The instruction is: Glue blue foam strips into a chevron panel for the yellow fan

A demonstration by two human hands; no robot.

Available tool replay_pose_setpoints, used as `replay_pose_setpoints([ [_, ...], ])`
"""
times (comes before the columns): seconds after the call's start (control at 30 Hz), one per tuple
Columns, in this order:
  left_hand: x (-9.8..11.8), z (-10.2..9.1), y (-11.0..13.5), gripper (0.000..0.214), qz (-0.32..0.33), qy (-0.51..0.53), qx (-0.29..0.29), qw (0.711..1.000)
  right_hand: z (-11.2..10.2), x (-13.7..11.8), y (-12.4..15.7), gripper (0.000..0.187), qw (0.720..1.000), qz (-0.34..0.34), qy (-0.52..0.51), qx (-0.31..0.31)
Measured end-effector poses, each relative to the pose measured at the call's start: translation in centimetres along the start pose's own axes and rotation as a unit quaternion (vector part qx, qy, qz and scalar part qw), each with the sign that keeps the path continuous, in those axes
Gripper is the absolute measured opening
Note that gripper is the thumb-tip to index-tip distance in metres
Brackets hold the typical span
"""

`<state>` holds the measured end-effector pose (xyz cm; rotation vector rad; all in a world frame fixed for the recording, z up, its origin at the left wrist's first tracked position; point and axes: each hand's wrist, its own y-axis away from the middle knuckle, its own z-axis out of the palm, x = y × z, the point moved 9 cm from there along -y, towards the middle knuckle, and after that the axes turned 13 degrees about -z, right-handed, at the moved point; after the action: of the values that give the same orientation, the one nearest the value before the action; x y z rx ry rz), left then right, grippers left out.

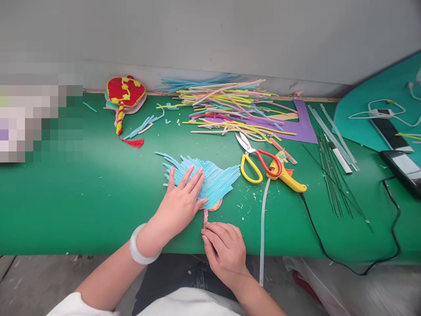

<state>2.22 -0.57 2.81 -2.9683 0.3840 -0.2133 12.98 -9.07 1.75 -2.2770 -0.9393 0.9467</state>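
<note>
A fan-shaped craft piece [219,180] covered with light blue pipe cleaners lies on the green table in front of me. Loose blue ends stick out past its left and right sides, and a pinkish edge shows at the lower right. My left hand [184,197] rests flat on the blue strips with its fingers spread. Below the piece, my right hand [226,248] pinches the thin pink handle [205,216] between thumb and fingers. Scissors [251,156] with one yellow and one red grip lie to the right, overlapping a yellow glue gun [289,180].
Behind is a heap of coloured pipe cleaners [226,103] over a purple sheet [307,123]. A finished-looking red fan [126,93] with a tassel lies back left. Green wires [332,184], clear glue sticks [337,136], a black cord [315,232] and phones [406,169] are on the right.
</note>
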Motion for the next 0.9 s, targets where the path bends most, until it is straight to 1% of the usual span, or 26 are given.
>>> replay_pose_setpoints([
  [0.1, 0.0, 1.2, -0.6, 0.055, 0.000, -0.002, -0.017, 1.000, -0.1, 0.0, 0.0, 0.014, 1.000, 0.000, 0.004, 0.001],
  [0.17, 0.1, 1.6, -0.7, 0.054, -0.002, 0.000, -0.019, 1.000, -0.1, 0.1, -0.1, 0.014, 1.000, 0.002, 0.006, -0.001],
  [0.4, -0.1, 1.8, -1.0, 0.048, -0.018, 0.030, -0.027, 0.999, -0.1, 0.1, -0.2, 0.014, 1.000, 0.004, 0.005, -0.003],
  [0.5, -0.5, 1.2, -1.2, 0.042, -0.019, 0.063, -0.013, 0.998, -0.2, 0.1, -0.2, 0.014, 1.000, 0.003, 0.003, 0.001],
  [0.57, -1.1, 0.3, -1.0, 0.039, -0.029, 0.090, 0.018, 0.995, -0.3, 0.0, -0.3, 0.014, 1.000, 0.002, 0.002, 0.003],
  [0.63, -1.5, -0.8, -0.5, 0.034, -0.038, 0.108, 0.051, 0.992, -0.3, 0.1, -0.3, 0.014, 1.000, 0.002, 0.001, 0.003],
  [0.7, -1.7, -1.5, 0.3, 0.030, -0.033, 0.117, 0.064, 0.990, -0.2, 0.1, -0.2, 0.014, 1.000, 0.004, -0.001, 0.000],
  [0.8, -2.2, -1.9, 1.9, 0.036, -0.037, 0.120, 0.065, 0.990, -0.2, 0.1, -0.2, 0.014, 1.000, 0.006, 0.000, -0.003],
  [0.9, -3.8, -2.0, 3.5, 0.042, -0.083, 0.122, 0.086, 0.985, -0.2, 0.1, -0.1, 0.014, 1.000, 0.005, 0.003, -0.002],
])
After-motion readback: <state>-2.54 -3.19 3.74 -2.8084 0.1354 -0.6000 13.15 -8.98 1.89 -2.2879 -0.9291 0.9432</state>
